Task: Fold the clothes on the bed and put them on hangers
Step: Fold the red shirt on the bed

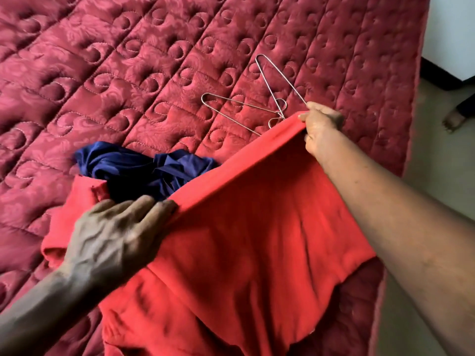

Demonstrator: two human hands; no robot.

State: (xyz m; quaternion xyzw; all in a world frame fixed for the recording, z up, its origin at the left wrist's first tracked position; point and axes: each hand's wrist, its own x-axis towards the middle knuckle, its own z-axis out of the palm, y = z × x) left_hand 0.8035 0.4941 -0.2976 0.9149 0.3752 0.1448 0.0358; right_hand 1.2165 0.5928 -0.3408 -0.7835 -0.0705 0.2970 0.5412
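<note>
A red garment [257,227] is stretched between my two hands above the bed. My left hand [115,232] grips its folded top edge at the lower left, fingers curled over the cloth. My right hand [318,129] pinches the same edge at the upper right. A crumpled dark blue garment [144,170] lies on the bed just beyond the red one. Two wire hangers [246,109] lie on the quilt past my right hand, their hook ends overlapping and partly hidden by the red cloth.
The bed is covered by a dark red quilted spread [128,60]. Its right edge [411,124] runs down beside a pale floor [437,163]. A person's bare foot [452,120] stands on the floor at the right, near a white wall [449,34].
</note>
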